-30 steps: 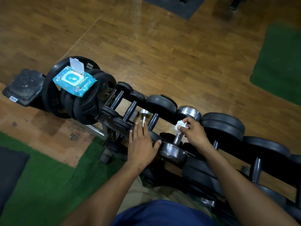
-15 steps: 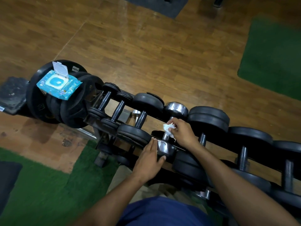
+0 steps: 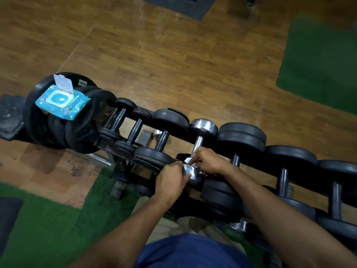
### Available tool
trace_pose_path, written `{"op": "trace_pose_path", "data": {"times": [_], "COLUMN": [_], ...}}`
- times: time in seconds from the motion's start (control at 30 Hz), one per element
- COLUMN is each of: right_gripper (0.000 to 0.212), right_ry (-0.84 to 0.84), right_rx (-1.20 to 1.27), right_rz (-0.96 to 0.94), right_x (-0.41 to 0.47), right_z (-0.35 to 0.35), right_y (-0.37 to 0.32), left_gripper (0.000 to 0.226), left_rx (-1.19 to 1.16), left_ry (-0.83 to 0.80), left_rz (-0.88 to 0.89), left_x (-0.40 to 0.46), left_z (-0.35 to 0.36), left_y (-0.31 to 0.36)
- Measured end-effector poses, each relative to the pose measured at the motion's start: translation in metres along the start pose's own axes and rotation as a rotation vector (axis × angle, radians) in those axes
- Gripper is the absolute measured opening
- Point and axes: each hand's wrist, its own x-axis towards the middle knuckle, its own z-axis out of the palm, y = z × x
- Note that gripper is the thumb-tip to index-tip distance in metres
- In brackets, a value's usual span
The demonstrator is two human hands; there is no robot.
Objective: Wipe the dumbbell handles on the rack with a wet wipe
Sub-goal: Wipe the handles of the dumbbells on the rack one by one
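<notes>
While the wipe pack (image 3: pixel 62 101) gapes, right hand (image 3: pixel 209 161) pinches wipe (image 3: pixel 187 160) — left hand (image 3: pixel 172 178) grips chrome dumbbell (image 3: pixel 201 132).

No text is legible; the label on the weight plate (image 3: pixel 82 82) is blurred.

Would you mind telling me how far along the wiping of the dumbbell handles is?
Done: nothing on the rack shows which handles are already wiped. In hand: the right hand presses the wipe on the near end of the chrome dumbbell handle, while the left hand grips its near head. Left: possibly the black dumbbells to its right. The wipe pack sits open on the plates.
</notes>
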Motion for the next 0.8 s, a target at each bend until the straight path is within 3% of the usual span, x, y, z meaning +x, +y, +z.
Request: {"op": "trace_pose_path", "data": {"times": [0.17,0.37,0.53,0.7,0.8], "right_gripper": [0.029,0.040,0.030,0.027,0.027], "right_ry": [0.295,-0.008,0.193,0.040,0.172], "right_rx": [0.048,-0.099,-0.040,-0.150,-0.125], "right_rz": [0.138,-0.003,0.091,-0.034,0.068], "right_x": [0.011,0.008,0.009,0.008,0.012], "right_z": [0.000,0.008,0.005,0.008,0.000], "right_y": [0.016,0.005,0.008,0.001,0.008], "left_gripper": [0.029,0.032,0.030,0.030,0.030], "left_rx": [0.021,0.053,0.045,0.064,0.049], "left_ry": [-0.011,0.008,0.012,0.020,0.018], "left_rz": [-0.003,0.041,0.054,0.057,0.048], "left_x": [0.002,0.001,-0.001,-0.001,-0.001], "left_z": [-0.001,-0.001,-0.001,-0.001,-0.002], "left_y": [0.000,-0.001,-0.002,-0.001,-0.001]}}
